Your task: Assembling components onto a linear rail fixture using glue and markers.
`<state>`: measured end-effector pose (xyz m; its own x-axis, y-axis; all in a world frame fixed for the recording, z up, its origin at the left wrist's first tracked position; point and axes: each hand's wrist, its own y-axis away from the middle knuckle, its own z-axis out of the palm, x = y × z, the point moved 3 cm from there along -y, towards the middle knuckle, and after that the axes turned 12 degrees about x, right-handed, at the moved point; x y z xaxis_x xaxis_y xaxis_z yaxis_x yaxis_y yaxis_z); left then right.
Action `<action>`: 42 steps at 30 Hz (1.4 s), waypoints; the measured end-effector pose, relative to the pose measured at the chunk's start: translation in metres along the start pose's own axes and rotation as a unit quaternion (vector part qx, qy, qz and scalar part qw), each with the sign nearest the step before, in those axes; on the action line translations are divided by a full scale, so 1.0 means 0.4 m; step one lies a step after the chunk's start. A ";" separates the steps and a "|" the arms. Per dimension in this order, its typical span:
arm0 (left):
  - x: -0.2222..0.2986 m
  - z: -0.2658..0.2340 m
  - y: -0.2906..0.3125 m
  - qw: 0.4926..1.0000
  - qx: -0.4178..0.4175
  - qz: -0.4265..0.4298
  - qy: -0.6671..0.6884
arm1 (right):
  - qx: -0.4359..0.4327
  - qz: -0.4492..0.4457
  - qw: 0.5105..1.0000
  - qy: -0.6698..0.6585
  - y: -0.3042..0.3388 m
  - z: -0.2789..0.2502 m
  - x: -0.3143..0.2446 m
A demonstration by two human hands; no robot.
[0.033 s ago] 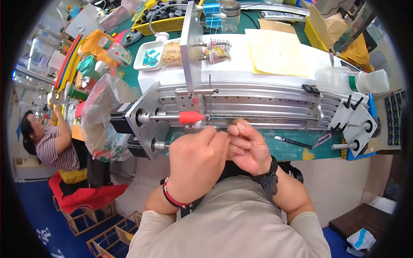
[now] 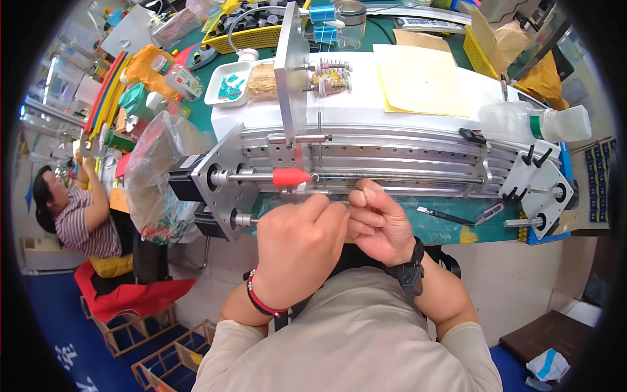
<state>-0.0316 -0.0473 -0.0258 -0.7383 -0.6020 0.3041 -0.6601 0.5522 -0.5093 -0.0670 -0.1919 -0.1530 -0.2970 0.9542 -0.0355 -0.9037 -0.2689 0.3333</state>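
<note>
My left hand (image 2: 297, 245) is closed in a fist, knuckles up, just in front of the metal rail machine (image 2: 405, 155). My right hand (image 2: 380, 222) touches it, with thumb and forefinger pinched and the other fingers curled. Whatever sits between the fingers is hidden or too thin to make out. Just beyond my hands, a red cone-shaped tip (image 2: 290, 177) on a horizontal steel shaft ends in a small metal hook (image 2: 315, 178). A thin rod runs to the right from there. Two blue thread spools (image 2: 323, 32) sit above on an upright metal plate (image 2: 290, 72).
Right of my hands lie a black utility knife (image 2: 444, 215) and pink thread snips (image 2: 490, 213). Behind the machine are yellow paper sheets (image 2: 418, 78), a white tray of teal pieces (image 2: 210, 97) and a clear bottle (image 2: 506, 121). A plastic bag (image 2: 153, 176) and a seated person (image 2: 88, 212) are at left.
</note>
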 end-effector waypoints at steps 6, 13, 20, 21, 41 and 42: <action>-0.011 0.028 0.182 0.982 0.132 -0.047 0.130 | 0.163 -0.099 0.931 0.311 0.074 -0.008 0.000; -0.070 0.028 0.219 0.969 0.214 -0.117 -0.042 | 0.047 -0.104 0.965 0.235 0.140 -0.019 -0.016; -0.020 0.019 0.141 0.992 0.094 0.079 0.037 | 0.241 -0.312 0.624 0.675 0.437 -0.004 -0.138; -0.001 0.024 0.147 0.987 0.106 0.113 0.027 | 0.277 -0.376 0.541 0.699 0.501 0.015 -0.166; -0.024 0.731 0.409 0.786 -0.444 0.044 0.428 | 0.520 -0.499 0.533 0.443 0.652 0.058 -0.585; -0.030 0.732 0.413 0.785 -0.435 0.051 0.439 | 0.532 -0.496 0.546 0.416 0.639 0.068 -0.567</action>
<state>-0.0912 -0.1176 -0.3494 -0.3525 -0.1098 0.9294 -0.1540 0.9864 0.0582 -0.2221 -0.4736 -0.0341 -0.2611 0.0529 -0.9639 -0.1871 0.9768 0.1043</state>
